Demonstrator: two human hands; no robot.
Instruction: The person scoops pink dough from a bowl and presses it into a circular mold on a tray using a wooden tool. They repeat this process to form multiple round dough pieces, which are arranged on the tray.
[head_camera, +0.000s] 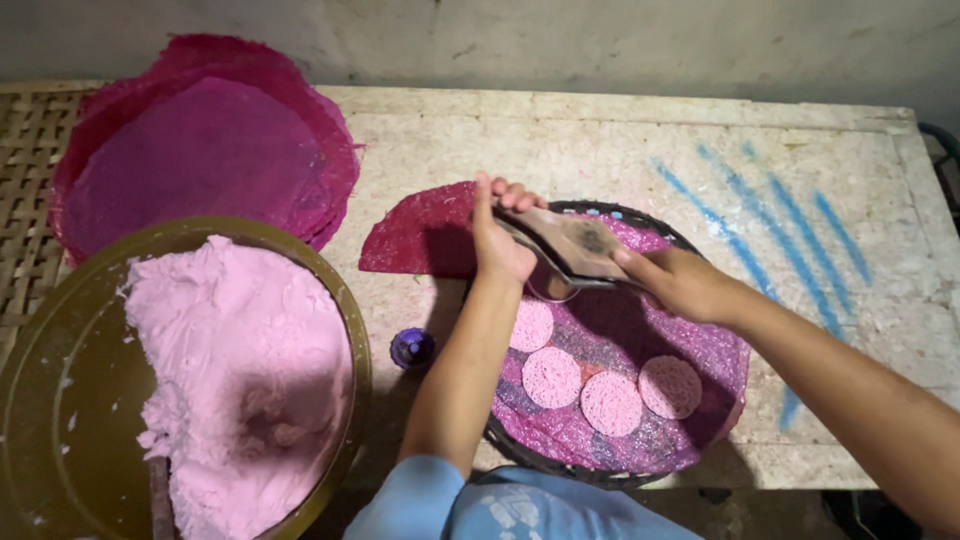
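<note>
Pink dough (240, 370) fills a wide brass-coloured basin (345, 300) at the near left, and a stack of magenta sheets (200, 150) lies behind it on the pale stone table (620, 150). Seen from the head camera, the left hand (497, 240) clenches round one end of a brown wooden press (575, 245) while the right hand (680, 282) grips the other end, holding it just above a round dark tray (640, 215) lined with a purple sheet (700, 350). Four pink lacy discs (552, 377) already lie there in a loose row. To do this well, I judge, keep the press level, squeeze evenly, and place each disc beside its neighbours without overlapping. A small purple cap (412, 347) sits near the left forearm.
</note>
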